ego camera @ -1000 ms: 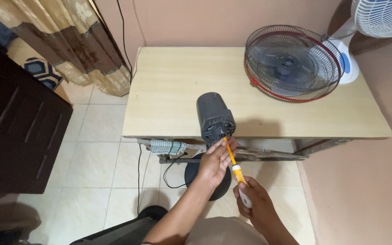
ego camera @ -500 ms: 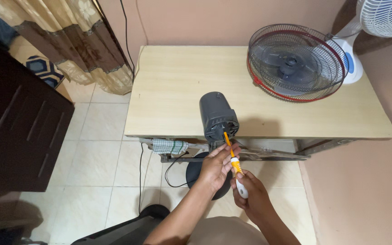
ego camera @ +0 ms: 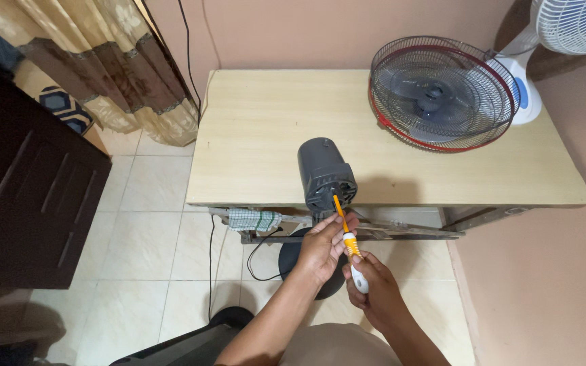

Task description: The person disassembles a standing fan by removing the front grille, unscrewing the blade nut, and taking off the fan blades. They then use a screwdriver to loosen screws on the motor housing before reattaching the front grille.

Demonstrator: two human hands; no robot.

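Compared with a second ago, the right hand (ego camera: 369, 288) has crept up closer to the left hand (ego camera: 325, 247), and the screwdriver (ego camera: 348, 245) has pushed further in toward the grey fan motor housing (ego camera: 325, 175). That right hand is wrapped around the screwdriver's white and orange handle, while the orange shaft slants up and away with its tip at the vented rear face of the housing. Just beside it, the left hand is curled at the lower edge of the housing, fingers touching the shaft and steadying it.

The motor housing stands right above the hands, at the near edge of the pale wooden desk (ego camera: 259, 135). Under the hands, partly hidden, sits the round black fan base (ego camera: 293, 257) on the tiled floor. Far beyond the right hand, a wire fan guard with a red rim (ego camera: 442, 93) lies flat on the desk, a white standing fan (ego camera: 564, 34) just behind it. Left of the left hand, a checked cloth (ego camera: 252, 219) hangs below the desk edge.
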